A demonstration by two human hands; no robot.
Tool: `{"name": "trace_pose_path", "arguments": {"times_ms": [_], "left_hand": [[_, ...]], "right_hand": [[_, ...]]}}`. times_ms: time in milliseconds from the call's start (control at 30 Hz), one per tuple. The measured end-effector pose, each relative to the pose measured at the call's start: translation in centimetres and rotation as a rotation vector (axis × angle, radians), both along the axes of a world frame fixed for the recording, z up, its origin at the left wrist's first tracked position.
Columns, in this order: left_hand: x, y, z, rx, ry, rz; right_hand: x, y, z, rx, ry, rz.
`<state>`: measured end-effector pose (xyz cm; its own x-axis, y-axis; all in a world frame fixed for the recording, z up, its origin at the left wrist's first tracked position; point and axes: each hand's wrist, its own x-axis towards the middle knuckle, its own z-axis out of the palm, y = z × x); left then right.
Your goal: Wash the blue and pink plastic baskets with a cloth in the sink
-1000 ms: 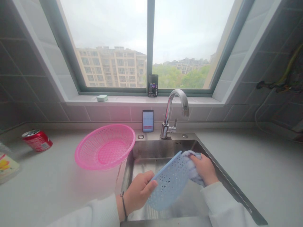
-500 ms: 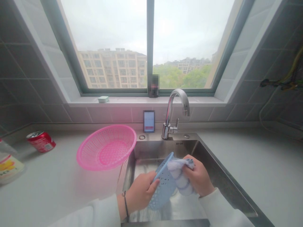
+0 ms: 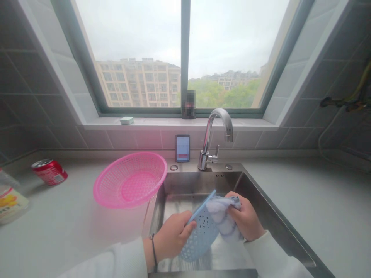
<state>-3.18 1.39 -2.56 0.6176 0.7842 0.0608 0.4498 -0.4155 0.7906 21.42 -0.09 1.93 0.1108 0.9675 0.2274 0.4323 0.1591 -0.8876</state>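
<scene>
Over the sink (image 3: 203, 184), my left hand (image 3: 174, 235) grips the rim of a light-blue perforated plastic basket (image 3: 199, 235), thumb on its outer side. The basket is tilted, so its holed outer wall faces right and up. My right hand (image 3: 246, 216) is closed round a white cloth (image 3: 226, 220) with bluish-grey stripes. The bunched cloth lies against the basket's outer wall close to the upper rim, and its lower end hangs down. Part of the basket's wall is hidden behind the cloth and my left fingers.
Left of the sink, a pink plastic basket (image 3: 130, 179) overlaps its edge. Further left are a red can (image 3: 50, 172) and a partly visible container (image 3: 11, 202). The chrome faucet (image 3: 222, 116) arches over the sink's back. A phone-like screen (image 3: 182, 148) leans on the wall behind.
The blue basket has tilted slightly and its upper rim has shifted a little right and down. My right hand and the cloth have moved slightly right. My left hand keeps its grip.
</scene>
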Motion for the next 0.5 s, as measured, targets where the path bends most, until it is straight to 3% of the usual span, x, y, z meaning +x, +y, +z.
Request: {"name": "trace_pose_path", "arguments": {"times_ms": [67,200,267,333,500], "left_hand": [[-0.1,0.0,0.0,0.007,-0.010,-0.010],[-0.2,-0.3,0.5,0.000,-0.006,-0.029],[-0.2,-0.4,0.7,0.004,-0.014,-0.052],[-0.2,-0.5,0.8,0.017,-0.025,-0.067],[-0.1,-0.1,0.4,-0.002,0.004,-0.003]], "right_hand": [[0.0,0.3,0.0,-0.011,-0.016,-0.032],[2.4,1.8,-0.7,-0.083,-0.129,-0.326],[3.3,2.1,-0.9,-0.096,-0.151,-0.384],[3.0,1.7,-0.8,-0.070,-0.104,-0.323],[-1.3,-0.3,-0.2,-0.007,0.047,0.092]]}}
